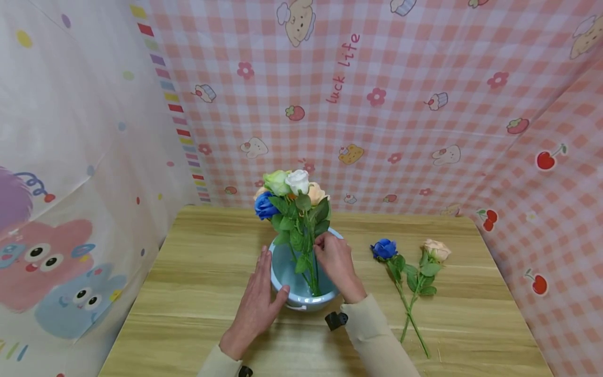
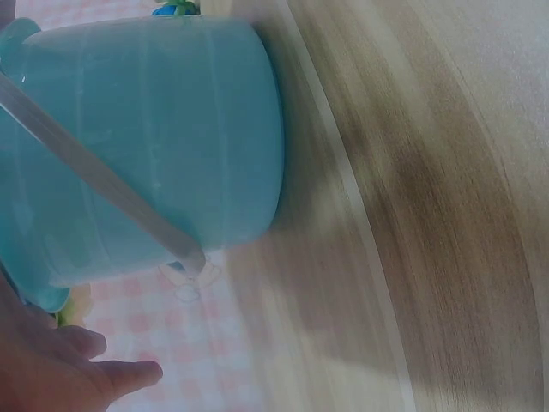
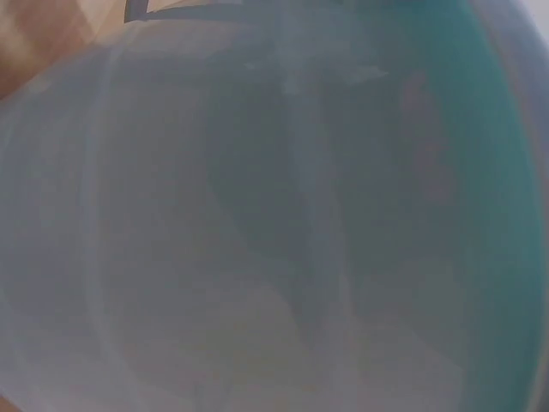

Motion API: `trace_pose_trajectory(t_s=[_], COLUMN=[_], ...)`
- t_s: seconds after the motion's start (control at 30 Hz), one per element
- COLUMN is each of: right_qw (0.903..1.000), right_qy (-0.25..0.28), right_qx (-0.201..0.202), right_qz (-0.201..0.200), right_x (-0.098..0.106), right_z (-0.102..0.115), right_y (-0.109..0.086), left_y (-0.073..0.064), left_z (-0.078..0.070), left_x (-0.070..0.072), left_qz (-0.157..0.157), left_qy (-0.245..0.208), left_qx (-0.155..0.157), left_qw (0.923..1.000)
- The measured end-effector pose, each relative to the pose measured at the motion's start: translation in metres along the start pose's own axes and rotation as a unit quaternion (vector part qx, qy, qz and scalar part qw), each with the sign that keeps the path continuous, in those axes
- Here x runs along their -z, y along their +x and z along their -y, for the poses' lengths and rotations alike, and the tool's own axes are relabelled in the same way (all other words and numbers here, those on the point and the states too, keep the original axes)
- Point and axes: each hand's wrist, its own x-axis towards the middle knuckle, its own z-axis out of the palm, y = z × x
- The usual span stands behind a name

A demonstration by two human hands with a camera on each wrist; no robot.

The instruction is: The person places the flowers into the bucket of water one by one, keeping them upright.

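Note:
A light blue bucket point(image 1: 282, 269) holds several artificial roses, among them a white rose point(image 1: 298, 181), a pale green rose point(image 1: 277, 183), a blue rose point(image 1: 266, 206) and a peach rose point(image 1: 315, 193). My right hand point(image 1: 335, 260) reaches over the bucket's right rim, its curled fingers pinching a green rose stem among the leaves. At the left rim rests my left hand point(image 1: 258, 302), fingers straight and thumb spread. In the left wrist view, fingers of the left hand point(image 2: 64, 360) show beside the bucket point(image 2: 163, 129) and its handle point(image 2: 103, 176). The bucket's wall point(image 3: 214, 215) fills the right wrist view.
To the right on the wooden table point(image 1: 198, 272) lie another blue rose point(image 1: 384, 248) and another peach rose point(image 1: 437, 250), their stems crossed. Behind hangs a pink checked cloth point(image 1: 367, 125); a white patterned cloth point(image 1: 85, 157) hangs at the left.

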Motion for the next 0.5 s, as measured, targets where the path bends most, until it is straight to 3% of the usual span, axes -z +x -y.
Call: trace_pose_trajectory(t_s=[0.5], right_qw=[0.9994], right_qy=[-0.016], right_qx=[0.003], right_qz=[0.032], right_x=[0.0007], right_z=[0.0009], right_y=[0.0011], left_y=[0.0002], left_z=[0.0001], left_x=[-0.0002], left_qz=[0.002], left_qy=[0.0], left_qx=[0.001], left_qw=[1.0])
